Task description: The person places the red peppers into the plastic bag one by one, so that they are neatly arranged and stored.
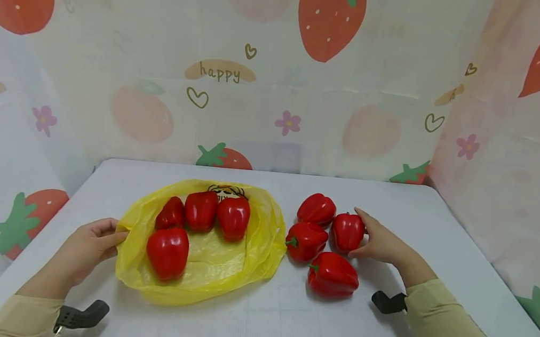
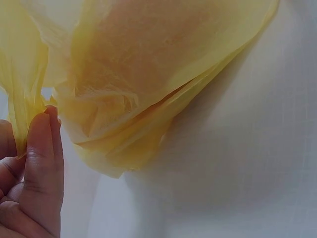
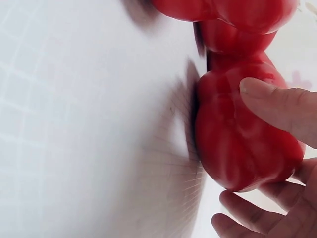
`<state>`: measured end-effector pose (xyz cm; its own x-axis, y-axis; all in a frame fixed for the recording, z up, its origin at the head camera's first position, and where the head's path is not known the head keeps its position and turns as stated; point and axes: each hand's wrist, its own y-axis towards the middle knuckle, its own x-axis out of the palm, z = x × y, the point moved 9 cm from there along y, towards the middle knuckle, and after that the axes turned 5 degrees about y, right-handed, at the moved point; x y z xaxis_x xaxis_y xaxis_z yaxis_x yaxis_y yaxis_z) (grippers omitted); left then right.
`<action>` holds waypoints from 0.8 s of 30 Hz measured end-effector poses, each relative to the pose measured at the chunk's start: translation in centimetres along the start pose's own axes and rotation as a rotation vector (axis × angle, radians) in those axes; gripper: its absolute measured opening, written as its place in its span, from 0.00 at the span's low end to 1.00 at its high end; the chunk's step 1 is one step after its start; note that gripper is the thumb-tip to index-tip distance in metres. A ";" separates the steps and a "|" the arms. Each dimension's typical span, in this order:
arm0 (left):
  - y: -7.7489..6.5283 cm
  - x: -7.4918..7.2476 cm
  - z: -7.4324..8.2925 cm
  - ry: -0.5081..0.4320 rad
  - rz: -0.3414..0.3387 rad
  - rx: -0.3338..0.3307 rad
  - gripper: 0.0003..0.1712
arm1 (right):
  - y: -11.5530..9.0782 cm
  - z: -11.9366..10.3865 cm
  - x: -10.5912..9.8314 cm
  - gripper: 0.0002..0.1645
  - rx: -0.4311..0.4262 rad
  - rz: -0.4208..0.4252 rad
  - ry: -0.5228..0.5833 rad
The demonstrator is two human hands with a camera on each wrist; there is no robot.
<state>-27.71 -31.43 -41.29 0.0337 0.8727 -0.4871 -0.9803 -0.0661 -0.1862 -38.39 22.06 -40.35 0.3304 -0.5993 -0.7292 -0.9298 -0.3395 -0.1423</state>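
My left hand (image 1: pixel 94 244) pinches the left rim of a yellow plastic bag (image 1: pixel 211 294). In the left wrist view, a gathered fold of the bag (image 2: pixel 30 84) runs between thumb and fingers. Several red bell peppers lie in the wide bag mouth, among them a front pepper (image 1: pixel 168 253) and a right one (image 1: pixel 233 218). On the table right of the bag, my right hand (image 1: pixel 383 248) holds a red bell pepper (image 1: pixel 347 232) from its right side. The thumb (image 3: pixel 277 104) lies across this pepper, with the fingers around its other side.
Beside the held pepper lie more red bell peppers: one behind (image 1: pixel 317 209), one nearest the bag (image 1: pixel 306 241) and one in front (image 1: pixel 333 276). They rest close together on the white table (image 1: pixel 255 333). A strawberry-print curtain (image 1: pixel 264 120) hangs behind and at both sides.
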 end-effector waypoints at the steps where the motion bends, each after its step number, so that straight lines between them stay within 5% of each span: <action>1: 0.0 0.0 0.0 -0.002 0.000 0.002 0.29 | 0.0 0.0 0.0 0.64 0.002 -0.001 0.004; 24: 0.1 0.1 0.0 -0.011 -0.001 0.012 0.29 | 0.2 0.3 -0.6 0.53 -0.014 0.049 -0.011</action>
<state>-27.78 -31.33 -41.39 0.0330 0.8780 -0.4775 -0.9825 -0.0590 -0.1765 -38.80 22.54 -40.10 0.2829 -0.6076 -0.7422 -0.9423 -0.3205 -0.0967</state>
